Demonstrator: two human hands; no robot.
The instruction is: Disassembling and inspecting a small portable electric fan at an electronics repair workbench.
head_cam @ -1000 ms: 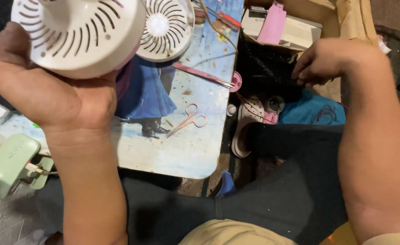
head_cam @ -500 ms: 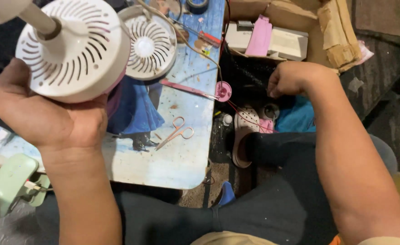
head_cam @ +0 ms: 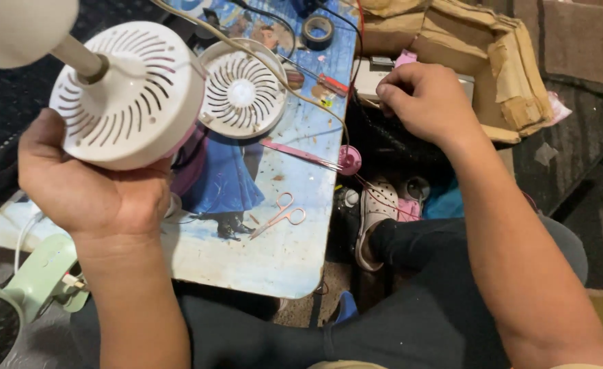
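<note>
Gripping the white fan housing [head_cam: 127, 96], left hand [head_cam: 89, 191] lifts; right hand [head_cam: 428, 99] curls fingers closed near the cardboard box [head_cam: 513, 75].

- Open tabletop [head_cam: 281, 263] around small scissors [head_cam: 279, 216].
- Blocked toward far end by round vented cover [head_cam: 241, 96], wires [head_cam: 301, 89], tape roll [head_cam: 318, 31].
- Cardboard box [head_cam: 513, 82] crowding the right.

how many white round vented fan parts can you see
2: one fan part held up in the left hand, another lying on the small table. More may be hidden.
</note>
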